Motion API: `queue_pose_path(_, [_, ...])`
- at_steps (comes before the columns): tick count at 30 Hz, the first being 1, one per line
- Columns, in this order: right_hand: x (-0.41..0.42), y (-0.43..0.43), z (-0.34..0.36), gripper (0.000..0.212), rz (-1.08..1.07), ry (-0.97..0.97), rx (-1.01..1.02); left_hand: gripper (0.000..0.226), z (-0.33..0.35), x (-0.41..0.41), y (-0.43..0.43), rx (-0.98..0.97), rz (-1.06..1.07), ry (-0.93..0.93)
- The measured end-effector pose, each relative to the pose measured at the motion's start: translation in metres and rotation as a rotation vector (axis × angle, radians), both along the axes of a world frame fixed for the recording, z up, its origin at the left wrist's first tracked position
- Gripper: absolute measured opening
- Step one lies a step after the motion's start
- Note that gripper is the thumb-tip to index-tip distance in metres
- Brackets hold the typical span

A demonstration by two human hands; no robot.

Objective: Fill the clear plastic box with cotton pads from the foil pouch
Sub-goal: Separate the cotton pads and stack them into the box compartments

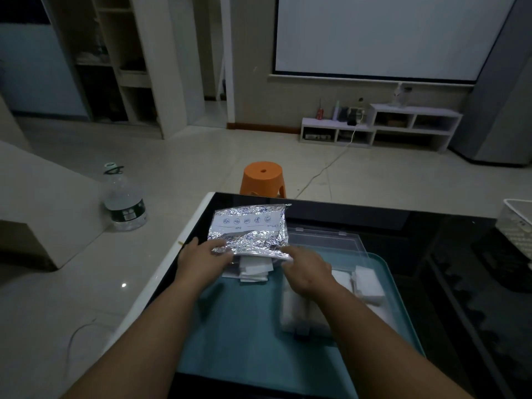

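Silver crinkled foil pouch [250, 228] clamped at mouth by left hand [201, 260], right hand [308, 272] fingers [216, 244]; white square cotton pads [254, 270] spilling beneath fingers; clear plastic box [296, 309], nearside of right fingers, looks part-filled.

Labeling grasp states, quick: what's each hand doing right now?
Left hand: grips the foil pouch at its lower left edge.
Right hand: grips the same pouch's lower right corner.

One head-worn wide-angle cam: looks fwd & down, close over left hand [201, 262] & right hand [308, 272] at table [431, 240]; projector screen [388, 36] far off, up top.
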State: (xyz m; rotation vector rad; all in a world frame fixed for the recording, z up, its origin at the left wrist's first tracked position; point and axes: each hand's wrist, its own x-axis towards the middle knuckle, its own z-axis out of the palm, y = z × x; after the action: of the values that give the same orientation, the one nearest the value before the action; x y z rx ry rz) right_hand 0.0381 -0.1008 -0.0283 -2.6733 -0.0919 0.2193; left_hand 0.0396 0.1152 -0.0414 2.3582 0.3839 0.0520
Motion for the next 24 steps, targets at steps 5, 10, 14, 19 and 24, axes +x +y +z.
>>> queue_pose_path(5, [-0.005,0.004,0.005,0.032,0.001,-0.024,-0.022,0.033,0.002,0.000,0.008,-0.401,0.028,-0.007])
queue_pose_path(10, [-0.008,0.005,0.011,0.026,-0.051,-0.116,0.091,0.041,0.008,0.000,0.014,-0.374,0.207,-0.052])
queue_pose_path(14, [-0.009,0.007,0.014,0.022,-0.049,-0.176,0.220,0.055,0.005,0.004,0.015,-0.350,0.224,-0.037])
queue_pose_path(19, [-0.008,0.006,0.012,0.018,-0.066,-0.172,0.266,0.047,-0.002,0.004,0.014,-0.363,0.245,-0.043])
queue_pose_path(24, [-0.005,0.004,0.005,0.022,-0.139,-0.126,0.348,0.021,0.002,0.004,0.013,-0.326,0.249,-0.009])
